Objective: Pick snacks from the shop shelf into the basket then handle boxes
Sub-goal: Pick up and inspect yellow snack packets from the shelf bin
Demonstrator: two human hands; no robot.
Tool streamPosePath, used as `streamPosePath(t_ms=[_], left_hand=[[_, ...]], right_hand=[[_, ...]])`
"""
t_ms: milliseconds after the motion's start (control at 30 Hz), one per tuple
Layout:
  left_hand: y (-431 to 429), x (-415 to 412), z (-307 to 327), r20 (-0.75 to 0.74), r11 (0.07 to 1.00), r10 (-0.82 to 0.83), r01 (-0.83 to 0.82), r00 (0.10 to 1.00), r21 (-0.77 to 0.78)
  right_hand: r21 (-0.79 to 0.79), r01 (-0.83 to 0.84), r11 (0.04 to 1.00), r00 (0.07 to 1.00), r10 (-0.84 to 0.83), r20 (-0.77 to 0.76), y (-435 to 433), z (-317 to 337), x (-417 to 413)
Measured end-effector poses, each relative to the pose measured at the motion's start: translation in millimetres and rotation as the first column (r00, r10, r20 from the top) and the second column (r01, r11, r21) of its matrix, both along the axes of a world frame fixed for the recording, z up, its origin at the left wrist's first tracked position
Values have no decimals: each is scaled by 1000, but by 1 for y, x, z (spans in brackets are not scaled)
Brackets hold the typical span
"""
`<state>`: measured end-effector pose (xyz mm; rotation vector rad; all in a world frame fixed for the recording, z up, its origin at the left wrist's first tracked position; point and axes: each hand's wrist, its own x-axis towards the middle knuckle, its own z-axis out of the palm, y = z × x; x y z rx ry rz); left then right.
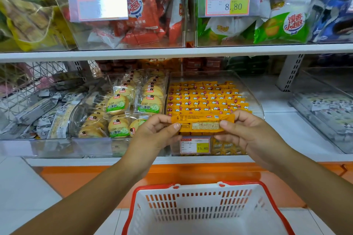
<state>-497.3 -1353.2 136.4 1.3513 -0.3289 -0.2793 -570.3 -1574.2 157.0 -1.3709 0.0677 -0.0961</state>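
Note:
I hold one yellow-orange snack packet (202, 123) level in front of the lower shelf, its printed back facing me. My left hand (156, 133) pinches its left end and my right hand (246, 131) pinches its right end. Behind it, a clear bin (256, 99) holds several rows of the same yellow packets (206, 97). Below my hands, on the floor, stands a white basket with a red rim (206, 213); nothing shows inside it.
A clear bin of round biscuits in green-labelled wrappers (122, 108) sits left of the yellow packets. Grey-wrapped snacks (38, 112) lie further left. The upper shelf carries bins of red (145, 25) and green (282, 26) packets. A price tag (194, 145) hangs on the shelf's front.

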Motion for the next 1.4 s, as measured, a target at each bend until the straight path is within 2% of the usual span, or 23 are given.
streamPosePath(t_ms=[200,433,633,1033,1133,1200,1233,1300,1400], left_hand=[[-4,-2,-3,-3,998,-62,62,998,-15],[-3,-8,6,14,999,27,-28,1000,44],[-4,-12,7,46,994,28,-33,999,105],[-6,-11,5,25,992,-2,-1,1000,129],[-7,-11,6,28,987,-1,-3,1000,159],[-8,-11,6,43,978,-5,-4,999,208],[-7,-11,6,85,969,0,-21,996,247],[-5,-6,2,279,927,33,-134,960,350],[4,8,-3,565,799,80,-391,821,456]], right_hand=[[52,41,998,999,-41,0,2,-3,2],[22,78,997,996,-79,52,6,-1,0],[-6,14,1000,1000,-14,26,8,1,-2],[-92,51,994,999,-50,16,5,-5,2],[-156,-2,988,1000,6,25,10,-2,0],[-211,31,977,999,-28,15,12,0,0],[-241,59,969,998,-59,8,13,0,1],[-311,109,944,994,-108,20,12,1,6],[-376,241,895,970,-209,125,6,9,18]])
